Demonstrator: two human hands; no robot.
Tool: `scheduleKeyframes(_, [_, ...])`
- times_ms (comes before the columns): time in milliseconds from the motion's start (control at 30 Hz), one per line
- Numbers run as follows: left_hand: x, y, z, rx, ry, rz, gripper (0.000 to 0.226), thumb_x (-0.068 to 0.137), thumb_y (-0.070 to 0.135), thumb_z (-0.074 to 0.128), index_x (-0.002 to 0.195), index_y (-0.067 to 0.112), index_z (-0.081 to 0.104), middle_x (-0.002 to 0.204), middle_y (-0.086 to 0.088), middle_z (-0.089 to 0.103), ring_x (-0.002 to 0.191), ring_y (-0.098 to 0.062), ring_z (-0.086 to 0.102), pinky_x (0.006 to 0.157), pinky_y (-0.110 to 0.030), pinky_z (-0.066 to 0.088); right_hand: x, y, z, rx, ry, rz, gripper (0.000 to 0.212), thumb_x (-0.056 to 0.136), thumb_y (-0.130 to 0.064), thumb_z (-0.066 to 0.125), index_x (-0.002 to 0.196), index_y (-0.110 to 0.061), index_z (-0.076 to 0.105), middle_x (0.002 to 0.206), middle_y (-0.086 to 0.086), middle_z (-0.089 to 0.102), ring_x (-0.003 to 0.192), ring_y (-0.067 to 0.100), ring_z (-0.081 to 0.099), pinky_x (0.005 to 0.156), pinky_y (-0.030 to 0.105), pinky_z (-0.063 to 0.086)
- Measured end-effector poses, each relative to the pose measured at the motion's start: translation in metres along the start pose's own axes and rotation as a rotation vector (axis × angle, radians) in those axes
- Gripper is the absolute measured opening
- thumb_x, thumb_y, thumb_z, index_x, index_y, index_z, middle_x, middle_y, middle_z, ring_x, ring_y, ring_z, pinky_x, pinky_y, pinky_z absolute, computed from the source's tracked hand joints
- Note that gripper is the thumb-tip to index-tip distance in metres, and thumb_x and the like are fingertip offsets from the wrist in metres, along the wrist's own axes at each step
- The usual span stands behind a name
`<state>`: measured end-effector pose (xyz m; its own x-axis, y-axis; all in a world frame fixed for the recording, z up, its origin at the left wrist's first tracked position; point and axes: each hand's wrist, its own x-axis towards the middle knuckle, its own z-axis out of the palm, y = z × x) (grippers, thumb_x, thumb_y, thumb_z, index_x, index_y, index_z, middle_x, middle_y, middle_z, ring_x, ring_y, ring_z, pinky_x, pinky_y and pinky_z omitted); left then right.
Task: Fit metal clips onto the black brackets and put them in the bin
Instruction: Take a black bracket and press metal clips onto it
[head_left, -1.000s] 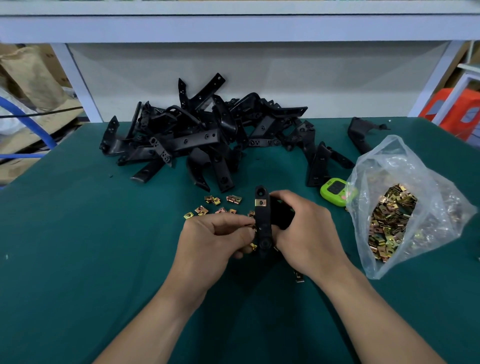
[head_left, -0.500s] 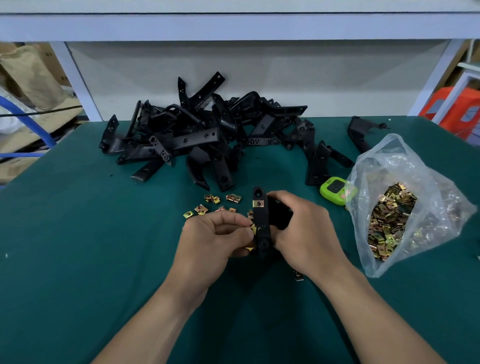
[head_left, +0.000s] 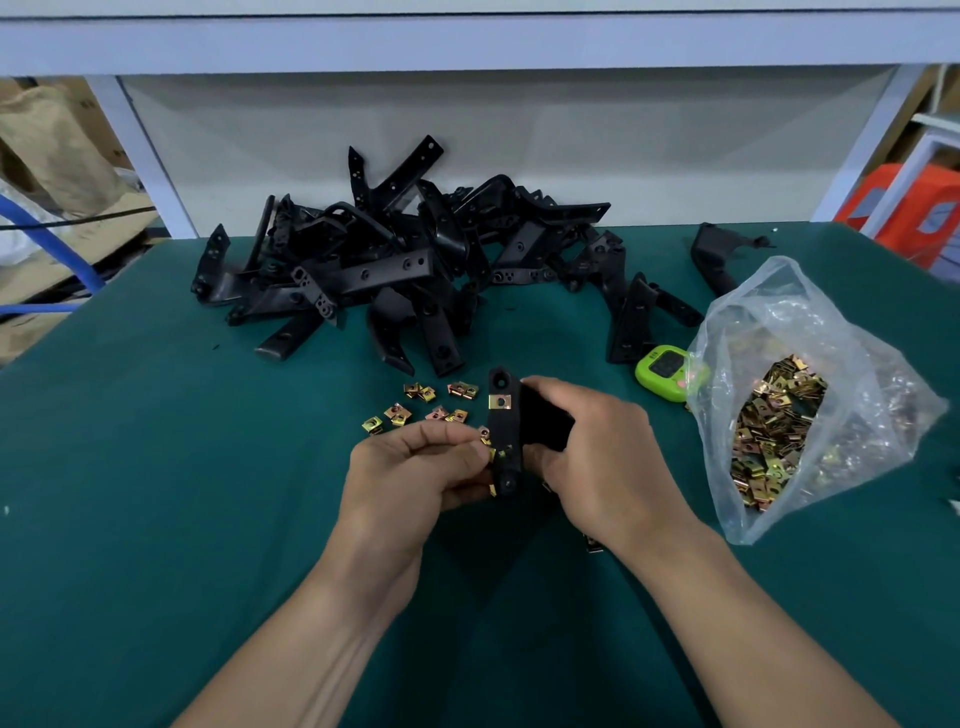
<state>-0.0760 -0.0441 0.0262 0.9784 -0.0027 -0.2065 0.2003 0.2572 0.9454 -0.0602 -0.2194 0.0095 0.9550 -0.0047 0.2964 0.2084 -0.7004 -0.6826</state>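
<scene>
Black bracket (head_left: 503, 441) shifted slightly left, right hand (head_left: 608, 467) and left hand (head_left: 410, 478) with metal clip (head_left: 492, 455) following

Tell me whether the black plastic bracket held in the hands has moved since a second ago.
Yes, slightly left: the black bracket now stands closer to the loose brass-coloured metal clips lying beside it.

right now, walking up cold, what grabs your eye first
The pile of black brackets at the back of the green table dominates. At centre, the right hand grips one bracket while the left hand pinches a metal clip against its edge. A clear bag of clips slumps at the right.
</scene>
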Motion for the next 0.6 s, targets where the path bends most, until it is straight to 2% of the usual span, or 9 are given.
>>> scheduleKeyframes(133, [0.0001, -0.0023, 0.0031, -0.054, 0.072, -0.003, 0.017, 0.083, -0.008, 0.074, 0.075, 0.007, 0.072, 0.072, -0.009, 0.073, 0.063, -0.018, 0.071, 0.060, -0.025, 0.060, -0.0010, -0.0011, 0.0012, 0.001, 0.008, 0.009, 0.047, 0.078, -0.019, 0.082, 0.115, -0.041, 0.061, 0.085, -0.018, 0.069, 0.077, 0.007, 0.065, 0.071, 0.037, 0.058])
scheduleKeyframes(333, [-0.0003, -0.0056, 0.0068, -0.133, 0.102, 0.016, 0.021, 0.083, -0.010, 0.073, 0.072, 0.008, 0.071, 0.069, -0.006, 0.072, 0.063, -0.015, 0.070, 0.060, -0.022, 0.059, -0.0015, -0.0027, 0.0005, 0.012, 0.009, 0.034, 0.050, 0.077, -0.022, 0.085, 0.114, -0.046, 0.062, 0.086, -0.022, 0.070, 0.080, 0.003, 0.066, 0.071, 0.033, 0.058])
scheduleKeyframes(500, [-0.0023, -0.0071, 0.0077, -0.053, 0.065, -0.001, 0.025, 0.085, -0.005, 0.074, 0.069, 0.014, 0.076, 0.068, -0.008, 0.072, 0.061, -0.016, 0.069, 0.058, -0.021, 0.057, -0.0045, -0.0066, 0.0003, -0.019, 0.032, 0.037, 0.047, 0.078, -0.022, 0.081, 0.115, -0.044, 0.061, 0.085, -0.018, 0.069, 0.078, 0.007, 0.066, 0.069, 0.038, 0.058])
scheduleKeyframes(600, [-0.0025, -0.0082, 0.0055, 0.078, 0.087, 0.034, 0.016, 0.085, 0.002, 0.078, 0.085, 0.018, 0.078, 0.074, -0.007, 0.077, 0.067, -0.017, 0.074, 0.064, -0.022, 0.058, -0.0062, -0.0096, 0.0000, -0.054, 0.013, 0.042, 0.041, 0.080, -0.020, 0.078, 0.113, -0.038, 0.060, 0.084, -0.012, 0.069, 0.077, 0.016, 0.065, 0.070, 0.042, 0.057])
